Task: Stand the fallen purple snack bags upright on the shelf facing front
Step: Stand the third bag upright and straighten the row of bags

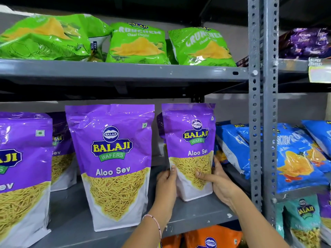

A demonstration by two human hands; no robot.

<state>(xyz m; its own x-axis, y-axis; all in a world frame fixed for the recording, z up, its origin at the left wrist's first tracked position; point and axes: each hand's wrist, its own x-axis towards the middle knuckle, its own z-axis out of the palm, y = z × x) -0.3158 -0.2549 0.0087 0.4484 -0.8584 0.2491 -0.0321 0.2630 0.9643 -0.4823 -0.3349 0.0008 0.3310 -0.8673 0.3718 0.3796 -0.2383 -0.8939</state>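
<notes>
Several purple Balaji Aloo Sev bags stand upright on the grey middle shelf (197, 210). The right-hand purple bag (189, 140) stands facing front, set further back. My left hand (166, 183) grips its lower left edge and my right hand (218, 179) holds its lower right side, thumb across the front. A larger purple bag (112, 158) stands at the shelf's front centre. Another purple bag (21, 167) stands at the far left, with one more (61, 151) behind between them. Part of a further purple bag (160, 126) shows behind the held one.
Green Crunchem bags (138, 43) lie on the upper shelf. Blue snack bags (232, 149) lean right of the held bag. A perforated grey upright post (261, 104) divides the racks. More blue bags (300, 158), teal and dark purple packs sit beyond it. Orange bags (211, 238) are below.
</notes>
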